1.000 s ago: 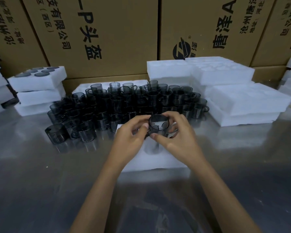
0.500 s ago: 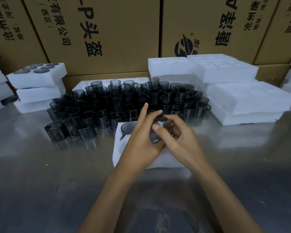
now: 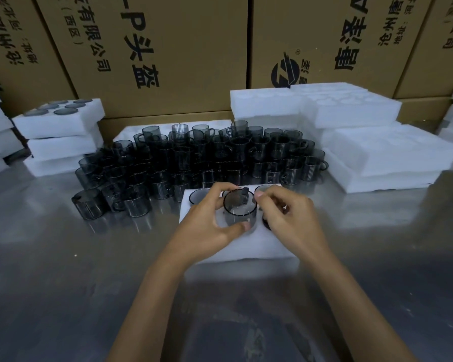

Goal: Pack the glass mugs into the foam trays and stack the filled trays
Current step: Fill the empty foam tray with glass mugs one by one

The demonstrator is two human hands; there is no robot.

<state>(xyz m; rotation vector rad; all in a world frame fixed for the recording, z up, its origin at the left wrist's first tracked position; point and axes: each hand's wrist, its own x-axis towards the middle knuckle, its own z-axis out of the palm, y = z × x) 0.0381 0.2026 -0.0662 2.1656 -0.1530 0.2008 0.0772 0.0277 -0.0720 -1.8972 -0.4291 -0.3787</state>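
Observation:
A white foam tray [image 3: 246, 246] lies on the steel table in front of me. A smoky glass mug [image 3: 239, 211] stands upright over the tray's middle, part-way into a pocket. My left hand [image 3: 207, 227] grips it, thumb on the near wall and fingers over the far rim. My right hand [image 3: 290, 218] pinches the mug's right rim beside the handle. One mug [image 3: 199, 197] sits in the tray's far-left pocket and another [image 3: 263, 189] in the far-right one. A dark shape under my right hand is mostly hidden.
Several loose mugs [image 3: 207, 158] crowd the table just behind the tray. Filled foam trays [image 3: 60, 126] are stacked at back left. Empty foam trays [image 3: 351, 108] pile up at back right, with more [image 3: 390, 158] on the right. Cardboard cartons [image 3: 168, 48] wall the back.
Both hands brought the mug down from in front of the cluster to the tray. It now stands upright over a middle pocket, and my left hand has shifted round its left side.

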